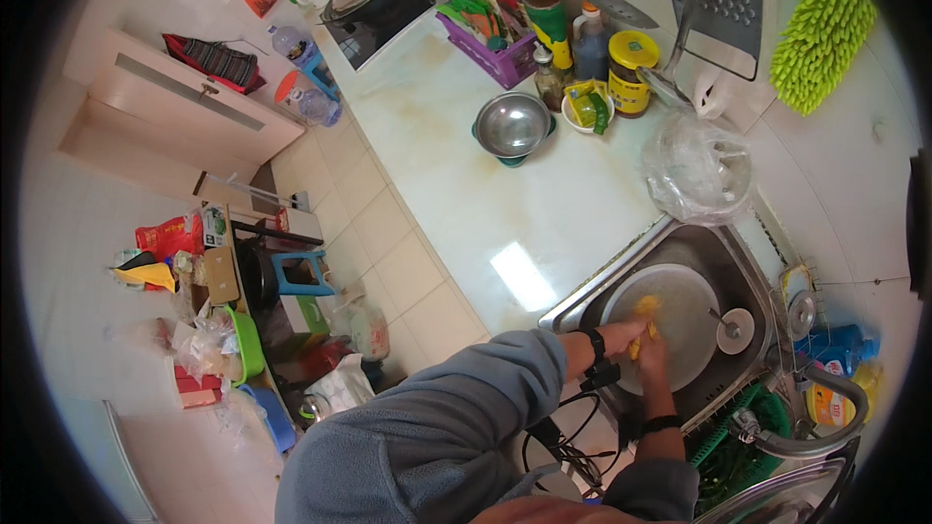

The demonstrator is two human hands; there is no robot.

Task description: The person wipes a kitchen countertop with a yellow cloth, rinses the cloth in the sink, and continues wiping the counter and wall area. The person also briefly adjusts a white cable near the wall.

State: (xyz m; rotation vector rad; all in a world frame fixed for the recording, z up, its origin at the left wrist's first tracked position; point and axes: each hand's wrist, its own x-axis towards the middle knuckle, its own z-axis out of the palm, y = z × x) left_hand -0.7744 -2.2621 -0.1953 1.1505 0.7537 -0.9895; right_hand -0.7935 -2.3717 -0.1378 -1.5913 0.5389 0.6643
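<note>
Over the sink point(753, 262), my left hand point(622, 335) and my right hand point(653, 355) are close together, both closed on a bunched yellow cloth point(646, 303). Part of the cloth sticks out beyond the fingers and part hangs between the hands. Beneath them a large round grey metal pan or lid point(688, 298) lies in the sink; its exact kind is unclear. A small white bowl point(735, 340) with a spoon point(717, 315) in it is beside the pan, to the right.
A curved faucet point(848, 444) and a green plastic basket point(764, 418) holding green vegetables stand at the lower right. On the counter point(437, 160) are a steel bowl point(513, 127), a plastic-wrapped container point(699, 167), a yellow-lidded jar point(632, 73) and a purple basket point(502, 65). Black cables point(575, 451) hang below the sink.
</note>
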